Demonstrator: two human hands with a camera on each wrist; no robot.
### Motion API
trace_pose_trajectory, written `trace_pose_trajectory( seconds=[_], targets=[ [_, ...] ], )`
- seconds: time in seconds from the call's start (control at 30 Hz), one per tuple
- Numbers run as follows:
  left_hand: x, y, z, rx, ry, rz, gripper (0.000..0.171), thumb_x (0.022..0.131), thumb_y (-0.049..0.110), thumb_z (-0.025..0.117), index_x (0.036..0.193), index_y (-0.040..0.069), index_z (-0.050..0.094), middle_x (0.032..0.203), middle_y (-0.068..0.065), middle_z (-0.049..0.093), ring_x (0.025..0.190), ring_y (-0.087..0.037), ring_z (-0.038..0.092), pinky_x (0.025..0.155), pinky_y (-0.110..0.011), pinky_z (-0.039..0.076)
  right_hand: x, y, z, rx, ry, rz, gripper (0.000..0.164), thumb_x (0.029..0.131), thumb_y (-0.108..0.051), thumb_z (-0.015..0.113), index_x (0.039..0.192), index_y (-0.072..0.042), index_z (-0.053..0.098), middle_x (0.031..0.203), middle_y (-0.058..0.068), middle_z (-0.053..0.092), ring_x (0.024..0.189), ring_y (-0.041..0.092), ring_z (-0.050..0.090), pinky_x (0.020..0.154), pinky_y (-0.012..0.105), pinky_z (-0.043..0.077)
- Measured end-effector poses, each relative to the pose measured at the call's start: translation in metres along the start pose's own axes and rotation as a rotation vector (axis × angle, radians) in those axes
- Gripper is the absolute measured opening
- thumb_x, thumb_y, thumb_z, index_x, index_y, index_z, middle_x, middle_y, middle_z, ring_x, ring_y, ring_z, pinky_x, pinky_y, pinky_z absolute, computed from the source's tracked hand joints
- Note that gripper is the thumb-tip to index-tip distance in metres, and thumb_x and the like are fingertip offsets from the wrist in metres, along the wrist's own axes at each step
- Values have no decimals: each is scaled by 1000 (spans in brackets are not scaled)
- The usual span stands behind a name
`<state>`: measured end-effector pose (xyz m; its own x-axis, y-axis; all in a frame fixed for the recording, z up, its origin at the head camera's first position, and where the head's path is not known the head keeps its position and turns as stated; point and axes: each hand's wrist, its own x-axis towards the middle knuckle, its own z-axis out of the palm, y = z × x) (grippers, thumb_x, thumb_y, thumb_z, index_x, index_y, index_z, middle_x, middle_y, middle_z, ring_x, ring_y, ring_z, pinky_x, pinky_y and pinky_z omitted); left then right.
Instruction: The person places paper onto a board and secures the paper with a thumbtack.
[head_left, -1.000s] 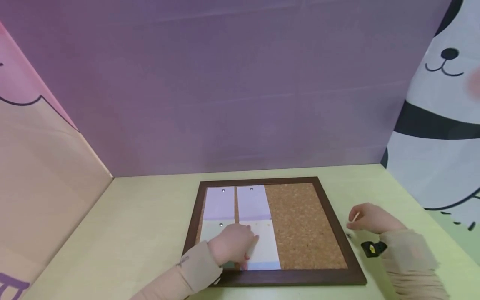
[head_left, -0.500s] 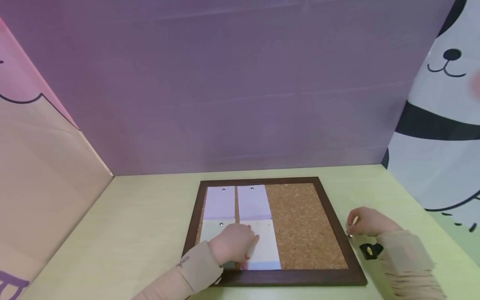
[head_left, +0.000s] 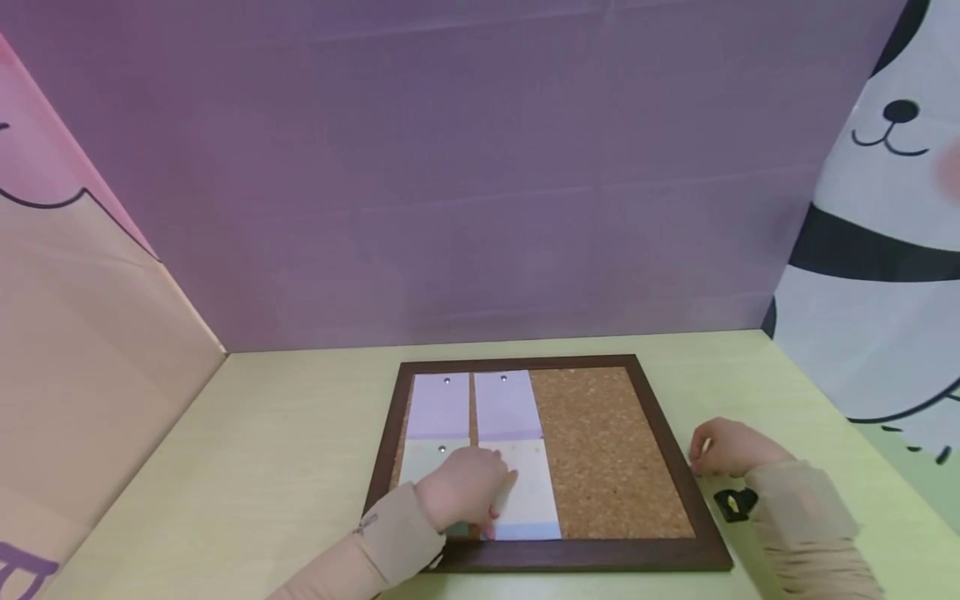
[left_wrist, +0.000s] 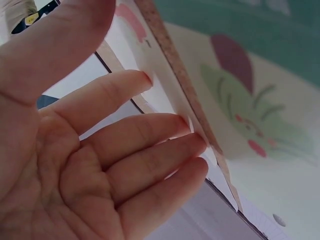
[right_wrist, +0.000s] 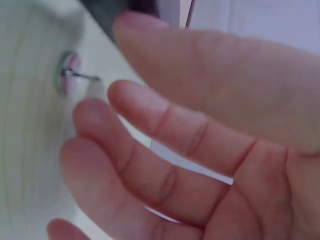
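Note:
A cork board (head_left: 596, 450) in a dark brown frame lies on the table. Pressing on a white notepaper (head_left: 532, 483) with a blue lower band is my left hand (head_left: 467, 487). Its fingers (left_wrist: 165, 155) stay fairly straight, tips at the edge of the paper in the left wrist view. My right hand (head_left: 727, 447) is beside the frame's right edge, fingers bent with a gap between thumb and forefinger. Close to those fingertips a silver thumbtack (right_wrist: 67, 74) lies on the table, its pin pointing away from the surface.
Two lilac notes (head_left: 439, 404) sit along the board's upper left, each with a silver tack. Another tack (head_left: 442, 449) holds the pale note under the left hand's wrist side. Bare cork fills the board's right half. A small black-and-yellow item (head_left: 736, 505) is by the right wrist.
My right hand has moved a little left and down toward the board's frame, now covering the tack in the head view. The left hand has kept its place on the notepaper.

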<state>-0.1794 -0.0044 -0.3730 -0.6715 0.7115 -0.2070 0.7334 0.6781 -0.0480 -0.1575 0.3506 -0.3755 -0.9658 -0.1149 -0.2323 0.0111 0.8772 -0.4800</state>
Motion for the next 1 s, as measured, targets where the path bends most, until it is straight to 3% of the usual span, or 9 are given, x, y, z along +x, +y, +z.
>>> trace_pose_trajectory(
  seconds=[0.5,0.77,1.0],
  targets=[
    [-2,1,-1,19,14,26,34,63,34,87,66,20,56,65,8,57,62,-7,53,62,-20,49,1,1,4,-14,-13,-5,5,66,-3,64,67,-5,60,60,-4,51,56,12,45,53,28,38],
    [-1,0,-1,65,15,60,38,61,40,86,69,21,54,66,9,58,65,-7,55,63,-20,48,1,2,6,5,-21,-5,7,66,-1,63,64,-7,59,56,-5,48,54,12,45,52,28,38],
    [-1,0,-1,32,14,34,36,59,40,87,65,21,56,66,9,58,65,-7,54,65,-20,49,0,-1,4,-21,12,1,12,65,-5,67,68,-8,56,61,-3,49,58,13,45,55,28,37]
  ],
)
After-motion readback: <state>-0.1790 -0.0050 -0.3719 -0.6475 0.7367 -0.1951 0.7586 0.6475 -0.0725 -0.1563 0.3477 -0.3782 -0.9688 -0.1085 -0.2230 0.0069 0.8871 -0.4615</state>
